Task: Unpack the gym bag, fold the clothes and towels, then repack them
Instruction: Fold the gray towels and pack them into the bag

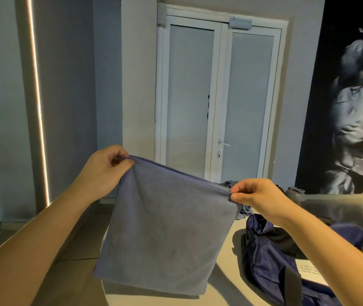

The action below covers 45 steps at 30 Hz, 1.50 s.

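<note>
A grey-blue towel (165,230) hangs in the air in front of me, folded so that its stitched top edge runs between my hands. My left hand (105,171) pinches the upper left corner, held higher. My right hand (257,195) pinches the upper right corner, lower and nearer the bag. The towel's bottom edge hangs just above the pale table (224,281). The navy gym bag (271,261) lies open on the table at the lower right, under my right forearm, with dark fabric showing inside.
Crumpled grey-blue clothes (240,212) lie on the table behind the towel's right corner. A grey bottle (295,193) stands at the table's far edge. A white double door (220,96) and a lit wall strip (38,107) lie beyond the table.
</note>
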{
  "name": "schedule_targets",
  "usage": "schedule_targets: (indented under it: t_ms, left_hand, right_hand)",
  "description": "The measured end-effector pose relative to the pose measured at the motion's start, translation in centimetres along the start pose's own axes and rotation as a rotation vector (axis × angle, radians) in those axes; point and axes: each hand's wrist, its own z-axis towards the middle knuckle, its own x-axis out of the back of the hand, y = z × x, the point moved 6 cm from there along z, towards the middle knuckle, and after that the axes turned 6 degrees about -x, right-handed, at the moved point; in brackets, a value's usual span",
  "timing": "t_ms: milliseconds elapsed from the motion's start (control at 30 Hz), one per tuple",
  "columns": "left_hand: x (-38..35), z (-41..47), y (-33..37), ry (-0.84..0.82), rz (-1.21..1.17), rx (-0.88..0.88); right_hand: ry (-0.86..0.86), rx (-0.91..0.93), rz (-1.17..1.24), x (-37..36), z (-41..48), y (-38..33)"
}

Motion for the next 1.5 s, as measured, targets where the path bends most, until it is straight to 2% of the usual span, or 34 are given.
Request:
schedule_targets:
  t_ms: [233, 367, 567, 800, 967, 1067, 1200, 1333, 1500]
  left_hand:
    - [-0.9, -0.2, -0.3, -0.037, 0.000, 0.018]
    - [-0.7, -0.4, -0.6, -0.076, 0.030, 0.028]
    - [-0.3, -1.0, -0.4, -0.111, -0.058, 0.083]
    - [0.7, -1.1, -0.9, -0.116, -0.119, 0.096]
    - [1.4, -0.9, -1.6, -0.174, -0.070, 0.126]
    - [0.1, -0.5, -2.9, -0.271, -0.076, 0.234]
    - [-3.7, 1.4, -6.5, -0.352, -0.056, 0.395]
    - [-6.5, 3.4, -9.3, -0.240, -0.181, 0.499]
    - [-6.3, 4.6, -8.8, 0.007, -0.238, 0.395]
  right_hand:
    - [-0.025, 0.001, 0.121, -0.5, -0.3, 1.3]
    - [0.058, 0.074, 0.025, 0.1, -0.5, 0.6]
    - [0.192, 0.186, -0.062, 1.3, -0.6, -0.7]
    - [0.273, 0.253, 0.034, 2.0, -1.0, -2.0]
    - [0.219, 0.168, 0.001, 2.1, -0.4, -2.6]
    - [0.152, 0.080, 0.036, 1.5, 1.2, -2.0]
    - [0.135, -0.077, -0.047, -0.1, 5.3, 0.0]
    - [0.170, -0.132, 0.003, -1.4, 8.2, 1.1]
    - [0.283, -0.032, 0.125, -0.3, 8.8, 0.2]
